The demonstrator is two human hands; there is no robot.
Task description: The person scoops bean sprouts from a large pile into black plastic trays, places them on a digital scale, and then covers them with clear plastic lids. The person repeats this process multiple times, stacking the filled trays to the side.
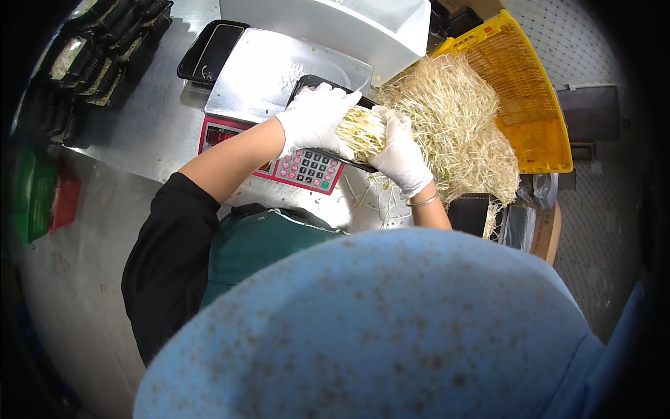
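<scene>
A black plastic tray (305, 84) is held at a slant over the near edge of a red and silver weighing scale (251, 73). In it lies a bundle of pale bean sprouts (361, 133). My left hand (317, 119), in a white glove, is closed over the left side of the bundle, its fingers across the tray. My gloved right hand (401, 150) closes round the bundle's right side at the tray's edge. Some fingertips are hidden. Just right of my right hand rises a large tangled heap of bean sprouts (453, 119).
Another black tray (211, 52) lies left of the scale. Filled black trays (87, 63) are stacked at the far left. Behind the scale stands a white bin (328, 24). A yellow crate (534, 98) leans behind the heap. Green (33, 195) and red baskets (65, 201) stand lower left.
</scene>
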